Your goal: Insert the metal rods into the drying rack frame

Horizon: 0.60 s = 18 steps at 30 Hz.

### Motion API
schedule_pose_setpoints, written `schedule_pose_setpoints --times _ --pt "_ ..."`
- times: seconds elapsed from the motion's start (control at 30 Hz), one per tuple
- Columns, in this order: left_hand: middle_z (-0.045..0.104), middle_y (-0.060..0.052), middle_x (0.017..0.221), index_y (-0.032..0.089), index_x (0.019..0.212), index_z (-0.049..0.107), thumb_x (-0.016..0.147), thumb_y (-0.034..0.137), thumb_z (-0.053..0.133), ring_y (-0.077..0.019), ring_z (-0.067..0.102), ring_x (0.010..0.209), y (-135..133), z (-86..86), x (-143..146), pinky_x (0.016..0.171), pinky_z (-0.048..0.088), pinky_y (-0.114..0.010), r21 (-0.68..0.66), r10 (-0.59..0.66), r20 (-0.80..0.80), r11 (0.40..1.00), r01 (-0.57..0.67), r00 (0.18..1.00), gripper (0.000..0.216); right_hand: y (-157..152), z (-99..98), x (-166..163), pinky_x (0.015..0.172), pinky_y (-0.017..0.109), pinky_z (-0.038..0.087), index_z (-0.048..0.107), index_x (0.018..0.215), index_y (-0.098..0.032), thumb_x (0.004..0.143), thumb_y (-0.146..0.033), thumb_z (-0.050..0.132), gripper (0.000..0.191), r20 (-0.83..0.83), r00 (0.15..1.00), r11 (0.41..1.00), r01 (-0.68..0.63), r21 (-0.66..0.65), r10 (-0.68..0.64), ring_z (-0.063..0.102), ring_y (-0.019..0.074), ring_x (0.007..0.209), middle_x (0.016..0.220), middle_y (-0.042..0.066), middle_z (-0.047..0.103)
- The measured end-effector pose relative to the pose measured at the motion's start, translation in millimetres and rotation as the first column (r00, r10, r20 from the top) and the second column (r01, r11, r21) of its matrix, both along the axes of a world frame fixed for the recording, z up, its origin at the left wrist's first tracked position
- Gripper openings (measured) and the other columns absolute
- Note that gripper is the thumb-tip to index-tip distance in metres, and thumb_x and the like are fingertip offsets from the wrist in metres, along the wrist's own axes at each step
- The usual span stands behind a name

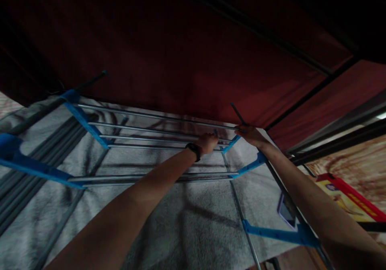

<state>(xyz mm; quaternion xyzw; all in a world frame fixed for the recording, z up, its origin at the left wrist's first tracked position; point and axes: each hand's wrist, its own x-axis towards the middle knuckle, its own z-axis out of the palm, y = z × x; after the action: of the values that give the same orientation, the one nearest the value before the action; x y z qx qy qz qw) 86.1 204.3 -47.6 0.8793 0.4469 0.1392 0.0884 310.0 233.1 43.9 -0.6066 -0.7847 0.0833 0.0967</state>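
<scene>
Left hand (208, 143), a dark band (194, 151) at its wrist, curls around thin bars of a blue-and-grey rack (120, 178) extending leftward from both hands. Right hand (251, 135) grips the rack's far right corner. Beneath the hands lies a grey blanket (196, 229); just beyond, red fabric (181, 73).

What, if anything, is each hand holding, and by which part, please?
Left hand: metal rods, near their right ends. Right hand: at a blue bracket, exact hold unclear.
</scene>
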Motion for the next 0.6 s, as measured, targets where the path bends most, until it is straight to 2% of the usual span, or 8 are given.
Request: schedule_pose_setpoints --times 0.1,0.2,0.27,0.43,0.6 --pt "0.077 -0.017 0.124 0.014 0.118 0.075 0.094 0.007 0.057 -0.0256 0.073 0.12 12 1.5 43 0.105 0.054 -0.036 -0.045 -0.028 0.038 0.999 0.03 0.999 0.031 3 -0.8 3 0.105 0.037 0.057 0.081 0.116 -0.024 0.1 -0.031 0.06 0.028 0.025 0.999 1.0 -0.025 -0.01 0.025 0.076 0.0264 0.113 0.111 0.006 0.083" --pt "0.079 -0.017 0.117 0.015 0.115 0.077 0.097 0.017 0.06 -0.0264 0.076 0.113 27 1.3 76 0.099 0.057 -0.036 -0.111 -0.018 0.065 0.993 0.025 0.998 0.024 4 -1.0 5 0.108 0.04 0.057 0.08 0.119 -0.025 0.1 -0.032 0.059 0.03 0.04 0.998 0.999 -0.042 -0.016 0.043 0.075 0.0271 0.117 0.117 0.006 0.082" --pt "0.079 -0.018 0.119 0.014 0.117 0.076 0.1 0.024 0.061 -0.0278 0.075 0.115 37 -0.2 90 0.1 0.057 -0.038 -0.142 0.005 0.079 0.99 0.006 0.997 0.026 5 -1.1 6 0.112 0.042 0.055 0.081 0.118 -0.028 0.099 -0.032 0.058 0.029 0.047 0.997 0.998 -0.066 -0.016 0.067 0.073 0.0275 0.121 0.121 0.003 0.082" --pt "0.075 -0.022 0.129 0.011 0.123 0.072 0.099 0.029 0.065 -0.0308 0.071 0.127 48 -9.4 100 0.107 0.053 -0.041 -0.166 0.066 0.097 0.985 -0.049 0.993 0.031 7 -2.4 6 0.113 0.044 0.054 0.081 0.12 -0.032 0.101 -0.033 0.055 0.031 0.056 0.995 0.996 -0.085 -0.009 0.085 0.072 0.0281 0.125 0.124 0.002 0.081" --pt "0.078 -0.015 0.125 0.016 0.117 0.073 0.1 0.032 0.066 -0.0293 0.072 0.123 47 -14.8 98 0.107 0.053 -0.041 -0.18 0.1 0.105 0.98 -0.08 0.989 0.024 6 -5.0 5 0.108 0.043 0.056 0.08 0.122 -0.027 0.101 -0.028 0.055 0.032 0.044 0.994 0.995 -0.101 0.024 0.099 0.074 0.027 0.117 0.121 0.004 0.082"
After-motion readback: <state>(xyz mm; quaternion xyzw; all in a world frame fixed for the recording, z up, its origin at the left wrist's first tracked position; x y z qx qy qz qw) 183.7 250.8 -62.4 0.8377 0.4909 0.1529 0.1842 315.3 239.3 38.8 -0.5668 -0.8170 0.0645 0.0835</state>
